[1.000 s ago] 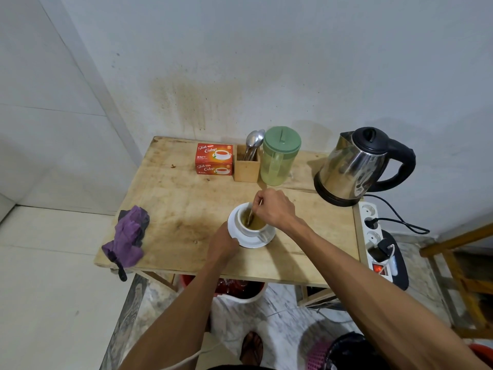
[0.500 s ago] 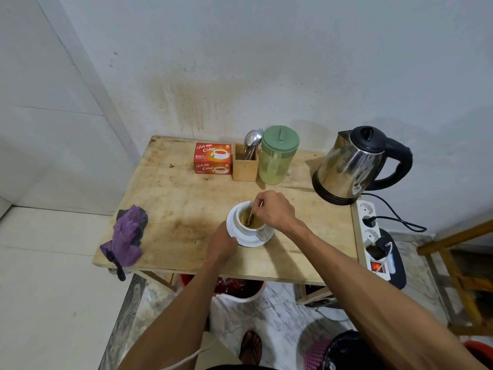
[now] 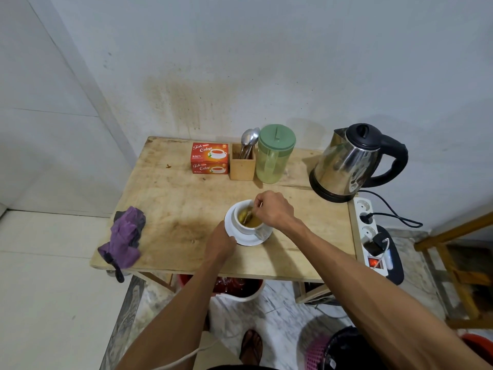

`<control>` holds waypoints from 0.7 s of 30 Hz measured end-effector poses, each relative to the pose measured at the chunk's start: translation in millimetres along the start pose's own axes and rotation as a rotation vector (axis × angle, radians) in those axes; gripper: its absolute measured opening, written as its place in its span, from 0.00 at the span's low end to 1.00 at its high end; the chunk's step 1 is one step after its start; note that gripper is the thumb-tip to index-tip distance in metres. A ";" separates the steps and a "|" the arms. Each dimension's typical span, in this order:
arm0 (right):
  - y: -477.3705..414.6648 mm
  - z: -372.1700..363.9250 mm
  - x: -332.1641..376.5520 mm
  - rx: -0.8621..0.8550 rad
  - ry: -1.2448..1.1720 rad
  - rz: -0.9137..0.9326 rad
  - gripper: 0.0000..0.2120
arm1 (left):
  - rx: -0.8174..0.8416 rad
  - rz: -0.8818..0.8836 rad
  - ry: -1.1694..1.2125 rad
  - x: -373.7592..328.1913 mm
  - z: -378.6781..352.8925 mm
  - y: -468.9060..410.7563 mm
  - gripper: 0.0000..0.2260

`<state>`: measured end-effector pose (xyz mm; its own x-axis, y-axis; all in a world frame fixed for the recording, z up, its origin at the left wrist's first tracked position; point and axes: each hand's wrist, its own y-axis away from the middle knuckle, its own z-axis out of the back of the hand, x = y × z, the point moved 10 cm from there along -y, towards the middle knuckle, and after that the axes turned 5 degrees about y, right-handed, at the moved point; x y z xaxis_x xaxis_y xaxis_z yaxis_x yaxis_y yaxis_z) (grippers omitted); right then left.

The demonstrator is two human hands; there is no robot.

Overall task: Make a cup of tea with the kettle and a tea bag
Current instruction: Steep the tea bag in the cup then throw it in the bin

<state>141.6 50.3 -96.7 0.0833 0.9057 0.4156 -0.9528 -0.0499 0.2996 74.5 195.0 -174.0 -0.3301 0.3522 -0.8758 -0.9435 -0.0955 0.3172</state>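
cup (image 3: 250, 227) of amber tea is seen on its saucer (image 3: 231, 227), near the front middle of the desk (image 3: 173, 209). tea bag (image 3: 246, 216) is now shown at the liquid surface, at the cup's far left side; half a second ago only an upright thin stem was seen in the cup. thin stem (image 3: 253, 209) is now tilted toward the bag. spoon or tag string: cannot be told.

right hand (image 3: 274, 209) is held over the cup's far rim, its fingers (image 3: 258, 204) pinched together on the stem. left hand (image 3: 220, 240) is kept at the saucer's near left edge, thumb laid on the rim, other fingers hidden; a steadying pinch is judged.

kettle (image 3: 346, 164) is parked on its base at the far right corner, well apart from the cup, so pouring is judged done. tea box (image 3: 210, 158), spoon holder (image 3: 242, 166) and green jug (image 3: 274, 156) are lined along the back edge. purple cloth (image 3: 124, 236) is left at the left edge.

task is judged late: steeping or stirring, with the bag likely to be lifted out next. dripping onto the saucer is the risk.
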 end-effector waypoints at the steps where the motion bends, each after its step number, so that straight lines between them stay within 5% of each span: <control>1: 0.7 -3.5 -2.3 0.014 0.014 -0.003 0.08 | -0.002 0.000 -0.007 -0.2 0.4 0.3 0.15; 10: -0.3 21.2 6.3 -0.054 -0.134 -0.019 0.08 | 0.092 -0.020 -0.070 -0.6 -5.4 -2.6 0.10; 14: 0.1 9.0 -8.7 -0.032 -0.088 -0.071 0.07 | 0.137 -0.016 -0.099 6.7 -5.9 -11.7 0.15; 21: 21.0 -24.7 -74.3 -0.154 -0.310 -0.407 0.08 | 0.184 0.053 -0.192 19.9 4.6 -22.3 0.15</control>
<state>108.1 -7.7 -142.5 0.5151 0.6713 0.5330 -0.8554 0.3626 0.3699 89.0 208.4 -196.8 -0.3509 0.5233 -0.7765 -0.8982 0.0462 0.4371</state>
